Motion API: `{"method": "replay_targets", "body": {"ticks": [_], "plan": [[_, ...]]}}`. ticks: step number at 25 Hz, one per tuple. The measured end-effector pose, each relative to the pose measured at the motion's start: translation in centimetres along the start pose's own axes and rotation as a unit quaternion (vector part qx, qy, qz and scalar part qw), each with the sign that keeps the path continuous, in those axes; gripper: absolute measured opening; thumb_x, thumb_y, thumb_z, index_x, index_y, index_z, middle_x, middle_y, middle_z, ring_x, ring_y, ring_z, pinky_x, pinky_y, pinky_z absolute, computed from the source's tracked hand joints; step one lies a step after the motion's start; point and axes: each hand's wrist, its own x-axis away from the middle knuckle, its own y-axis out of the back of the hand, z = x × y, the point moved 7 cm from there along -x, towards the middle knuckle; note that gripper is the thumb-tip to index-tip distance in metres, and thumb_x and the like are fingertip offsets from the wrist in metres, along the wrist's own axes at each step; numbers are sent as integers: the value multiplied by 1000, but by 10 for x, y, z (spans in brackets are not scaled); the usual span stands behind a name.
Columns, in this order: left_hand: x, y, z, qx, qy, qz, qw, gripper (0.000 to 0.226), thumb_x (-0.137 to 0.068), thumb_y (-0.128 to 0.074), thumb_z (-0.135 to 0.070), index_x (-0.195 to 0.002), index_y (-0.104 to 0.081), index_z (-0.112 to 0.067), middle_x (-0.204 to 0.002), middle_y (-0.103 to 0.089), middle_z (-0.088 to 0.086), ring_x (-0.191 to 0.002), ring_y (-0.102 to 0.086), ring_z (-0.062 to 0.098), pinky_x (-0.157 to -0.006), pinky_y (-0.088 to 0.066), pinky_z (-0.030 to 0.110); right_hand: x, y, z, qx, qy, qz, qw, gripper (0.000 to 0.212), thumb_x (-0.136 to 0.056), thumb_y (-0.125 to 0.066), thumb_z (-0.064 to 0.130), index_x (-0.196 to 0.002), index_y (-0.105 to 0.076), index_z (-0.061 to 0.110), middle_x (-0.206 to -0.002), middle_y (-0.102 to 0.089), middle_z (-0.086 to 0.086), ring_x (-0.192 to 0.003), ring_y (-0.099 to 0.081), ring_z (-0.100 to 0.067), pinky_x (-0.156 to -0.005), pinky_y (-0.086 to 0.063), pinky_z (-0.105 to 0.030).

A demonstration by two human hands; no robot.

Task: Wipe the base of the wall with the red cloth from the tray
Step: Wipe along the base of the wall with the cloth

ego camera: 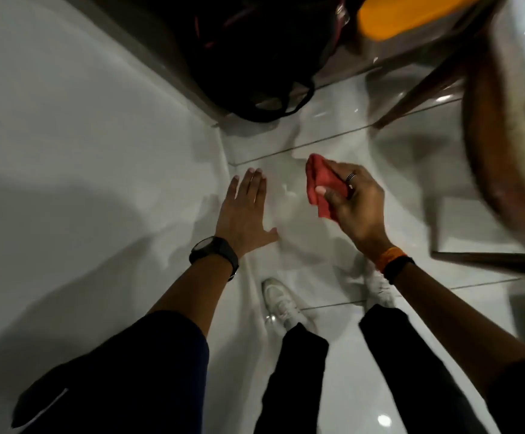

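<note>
My right hand [353, 203] is shut on the bunched red cloth [320, 186], held in the air above the glossy white floor tiles. My left hand [244, 214] is spread flat with its fingers apart and holds nothing; it hovers near the seam where the white wall [82, 136] meets the floor. The base of the wall [226, 158] runs from the corner down toward my white shoes. No tray is in view.
A black bag [254, 57] with loose straps lies in the corner ahead, against a dark wooden panel. To the right stands a wooden table [489, 151] with slanted legs. Under it sits an orange object [411, 14]. My shoes [281, 303] are below my hands.
</note>
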Motion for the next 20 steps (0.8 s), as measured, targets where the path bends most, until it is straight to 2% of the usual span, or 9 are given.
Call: {"method": "replay_targets", "body": {"ticks": [2,3,6,9,10,13,16,18,20], "plan": [[-10,-72,33,-71,21,98,992,120,-89,-46,-81,-164,4,-2,-174,8,17,-162,9,31,-132,2,51,7,-91,-74,-62,-118,49,990,47,-88,-80,8,-133,-66,-2,-130,-68,-25,-123,-65,-41,-110,-51,-53],[-20,-100,45,-112,24,131,985,122,-88,-43,-84,-164,6,-1,-173,9,17,-162,10,32,-132,3,51,9,-131,-109,-74,-161,64,982,48,-88,-80,7,-133,-65,-2,-129,-67,-26,-123,-64,-42,-110,-51,-53],[-54,-152,72,-210,26,191,958,126,-85,-39,-89,-164,6,-1,-173,8,17,-161,11,35,-131,3,53,9,-224,-181,-67,-212,103,970,51,-88,-79,12,-137,-66,6,-125,-71,-18,-120,-67,-37,-102,-49,-33],[-93,-184,92,-259,34,228,938,127,-84,-40,-89,-164,6,-2,-173,9,18,-161,12,35,-130,6,54,-9,-295,-222,-115,-244,120,955,52,-88,-78,11,-138,-66,9,-114,-67,7,-118,-65,-26,-104,-53,-37],[-105,-191,97,-272,36,239,932,126,-84,-39,-89,-165,6,-3,-173,10,18,-161,13,35,-130,6,54,-21,-313,-228,-132,-247,115,953,52,-88,-78,11,-139,-66,9,-115,-66,9,-119,-64,-24,-105,-53,-37],[-136,-204,104,-311,26,257,914,123,-86,-36,-89,-165,6,-5,-173,10,18,-161,13,36,-130,6,55,-64,-361,-228,-178,-257,106,944,49,-95,-72,19,-142,-62,13,-133,-70,-4,-125,-64,-22,-109,-48,-33],[-157,-211,115,-339,30,264,902,123,-86,-36,-90,-165,4,-5,-173,8,19,-161,12,36,-130,6,54,-73,-415,-210,-215,-261,164,927,38,-106,-50,46,-133,-64,24,-123,-74,0,-118,-69,-29,-111,-50,-45],[-167,-211,124,-345,32,263,900,122,-86,-35,-90,-165,3,-5,-173,8,20,-161,11,36,-130,7,54,-78,-434,-200,-219,-252,158,929,40,-102,-48,52,-127,-61,24,-121,-72,-2,-112,-68,-27,-110,-49,-52],[-173,-211,127,-347,31,264,899,123,-85,-35,-91,-165,3,-6,-173,8,19,-161,11,35,-130,8,53,-101,-440,-195,-234,-244,150,929,43,-99,-47,54,-123,-60,20,-110,-70,0,-102,-67,-21,-107,-50,-52]]}}
